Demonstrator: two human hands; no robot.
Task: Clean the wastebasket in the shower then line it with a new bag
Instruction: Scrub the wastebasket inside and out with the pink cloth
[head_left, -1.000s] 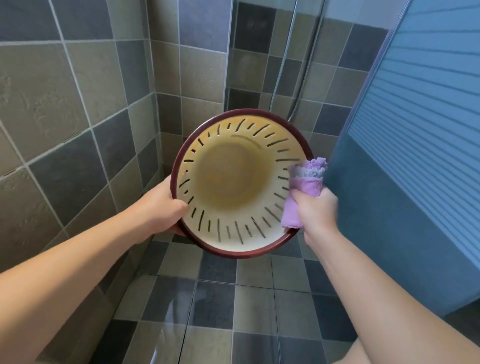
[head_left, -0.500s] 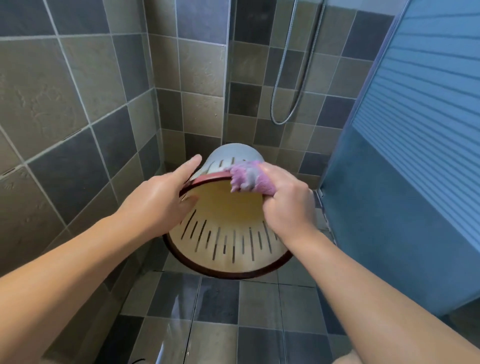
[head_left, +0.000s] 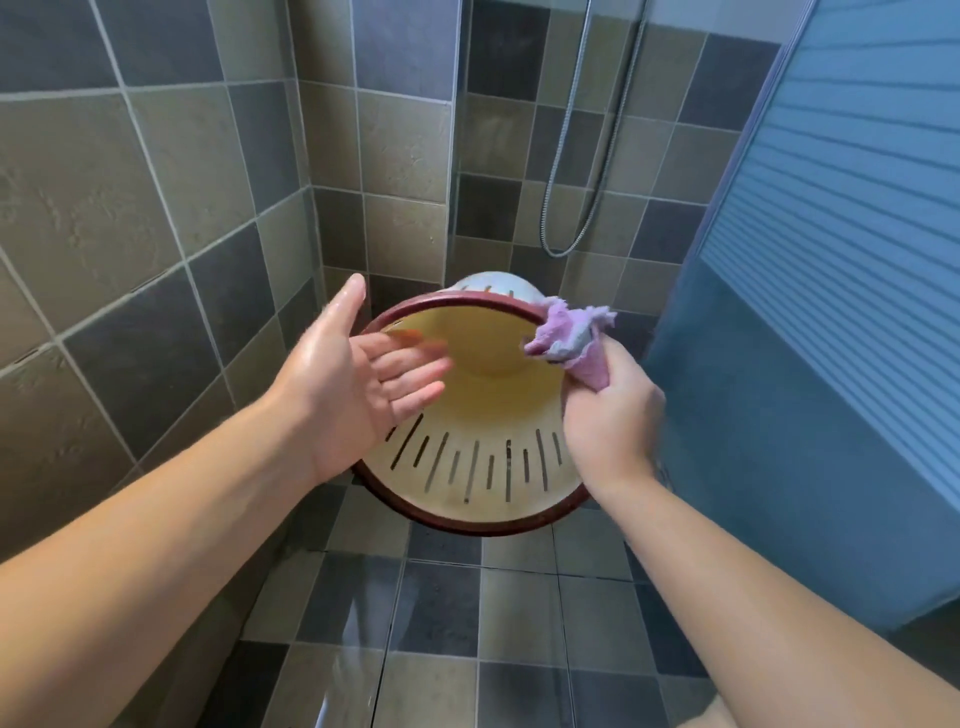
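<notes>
Since half a second ago the left hand (head_left: 345, 387) has let go of the rim and now floats flat-palmed, fingers straight, just in front of the wastebasket (head_left: 483, 415); whether it touches I cannot tell. Meanwhile the right hand (head_left: 610, 415) has slid to the right side of the rim, fingers clenched round the purple cloth (head_left: 571, 338). Tilted, the basket's mouth faces us above the wet tiled floor (head_left: 441, 623). Behind, a shower hose (head_left: 563, 171) loops down the tiled wall (head_left: 156, 182), and a blue door (head_left: 831, 312) closes the right side.
</notes>
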